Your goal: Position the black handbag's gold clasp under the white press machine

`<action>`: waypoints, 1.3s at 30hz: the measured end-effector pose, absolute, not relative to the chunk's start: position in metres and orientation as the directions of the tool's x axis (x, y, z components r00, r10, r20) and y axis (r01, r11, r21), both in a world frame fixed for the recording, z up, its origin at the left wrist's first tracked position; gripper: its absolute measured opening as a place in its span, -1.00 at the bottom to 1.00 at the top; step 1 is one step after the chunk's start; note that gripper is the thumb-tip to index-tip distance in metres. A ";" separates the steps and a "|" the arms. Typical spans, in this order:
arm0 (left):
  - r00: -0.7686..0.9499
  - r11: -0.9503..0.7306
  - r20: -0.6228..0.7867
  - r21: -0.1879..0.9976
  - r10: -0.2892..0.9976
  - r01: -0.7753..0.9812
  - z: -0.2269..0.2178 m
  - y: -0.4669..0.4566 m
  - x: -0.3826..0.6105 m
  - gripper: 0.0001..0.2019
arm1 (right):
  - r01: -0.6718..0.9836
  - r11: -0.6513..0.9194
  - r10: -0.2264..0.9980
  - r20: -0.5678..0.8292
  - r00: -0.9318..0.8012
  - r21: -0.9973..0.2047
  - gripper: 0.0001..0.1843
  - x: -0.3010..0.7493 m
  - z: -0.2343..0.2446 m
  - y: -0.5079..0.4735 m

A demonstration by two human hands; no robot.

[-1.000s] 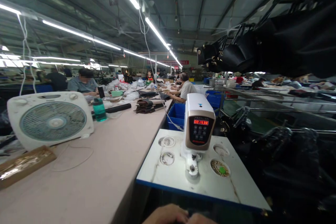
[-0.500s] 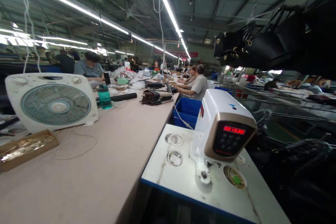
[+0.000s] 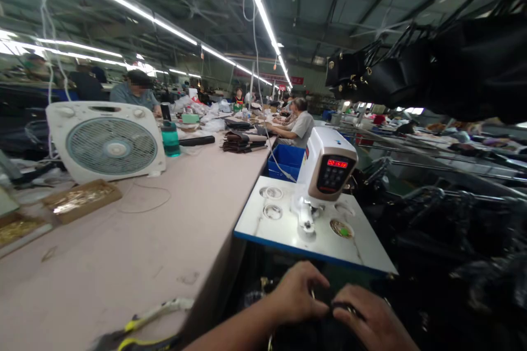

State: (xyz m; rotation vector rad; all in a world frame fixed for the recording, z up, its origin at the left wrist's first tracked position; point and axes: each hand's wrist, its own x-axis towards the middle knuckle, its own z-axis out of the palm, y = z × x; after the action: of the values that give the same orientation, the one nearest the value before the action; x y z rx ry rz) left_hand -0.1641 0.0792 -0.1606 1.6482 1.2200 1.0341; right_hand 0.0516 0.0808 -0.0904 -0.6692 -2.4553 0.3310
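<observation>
The right hand (image 3: 373, 315) had its grip closed on a black strap (image 3: 345, 305), between thumb and fingers, before the white counter's (image 3: 284, 233) near edge; the left hand (image 3: 298, 292) curved alongside, fingertips parted, any hold indiscernible.

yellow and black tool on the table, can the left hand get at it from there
Probably yes, if the left hand draws back: the yellow and black tool lies on the table left of the forearm, with nothing seen covering it.
</observation>
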 end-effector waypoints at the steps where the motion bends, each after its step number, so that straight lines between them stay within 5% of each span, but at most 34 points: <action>1: 0.141 -0.299 0.266 0.892 0.954 0.339 -0.153 0.074 -0.163 -0.53 | 0.388 0.836 0.541 0.471 -0.696 -0.387 -0.64 0.056 -0.086 0.078; 5: 0.176 -0.459 0.426 0.847 0.888 0.268 -0.119 0.061 -0.162 -0.58 | 0.330 0.872 0.488 0.584 -0.648 -0.362 -0.83 0.070 -0.061 0.063; 12: 0.679 -0.533 0.304 0.832 0.668 0.151 -0.036 0.075 -0.142 -0.69 | 0.161 0.955 0.291 0.683 -0.670 -0.248 -0.84 0.089 -0.005 0.050; 18: 0.849 -0.283 -0.073 0.925 0.523 0.253 -0.030 0.092 -0.113 -0.62 | 0.163 0.941 0.330 0.694 -0.640 -0.297 -0.79 0.102 0.009 0.032; 23: 0.735 0.038 -0.310 0.932 0.602 0.361 -0.075 0.097 -0.094 -0.57 | 0.237 0.800 0.583 0.619 -0.526 -0.552 -0.81 0.118 -0.033 0.043; 28: 0.564 0.122 -0.267 0.952 0.782 0.281 -0.101 0.103 -0.091 -0.50 | 0.314 0.551 0.809 0.404 -0.427 -0.773 -0.71 0.119 -0.066 0.081; 33: 0.220 -0.054 0.002 0.972 0.975 0.229 -0.098 0.111 -0.115 -0.62 | 0.342 0.354 0.857 0.156 -0.492 -0.870 -0.57 0.100 -0.064 0.130; 39: 0.238 0.175 -0.214 0.969 0.947 0.176 -0.077 0.130 -0.153 -0.56 | 0.471 0.166 0.862 -0.105 -0.495 -0.866 -0.37 0.058 -0.075 0.192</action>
State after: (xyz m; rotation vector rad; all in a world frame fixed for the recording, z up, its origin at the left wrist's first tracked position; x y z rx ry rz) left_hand -0.1526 0.1298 -0.0768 1.2809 1.2107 0.7990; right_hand 0.0583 0.1916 -0.0748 -1.2624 -2.0345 1.2731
